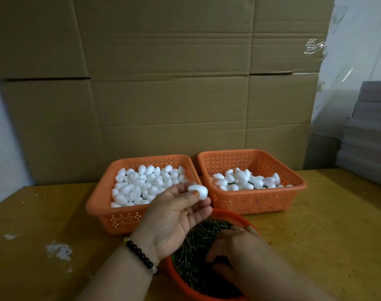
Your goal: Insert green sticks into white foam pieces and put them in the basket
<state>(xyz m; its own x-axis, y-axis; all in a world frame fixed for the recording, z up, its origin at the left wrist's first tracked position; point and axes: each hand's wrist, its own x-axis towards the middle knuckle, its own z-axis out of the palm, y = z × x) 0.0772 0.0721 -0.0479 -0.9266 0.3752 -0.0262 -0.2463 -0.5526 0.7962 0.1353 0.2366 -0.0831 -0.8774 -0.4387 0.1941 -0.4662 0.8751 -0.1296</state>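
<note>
I am pinching a foam piece (197,191) between thumb and fingertips of my left hand (174,216), palm up, above the near edge of the left basket (98,205) (heaped with bare foam). My right hand (233,248) is reaching into the round basket (233,216) of sticks (191,246), fingers curled; I cannot tell whether it is grasping any. The right basket (293,192) on the bench (326,224) is holding stuck pieces.

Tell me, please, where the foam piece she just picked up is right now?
In the head view, the foam piece is pinched in the left hand, held centrally before the two orange baskets, above the round bowl of green sticks.
</note>
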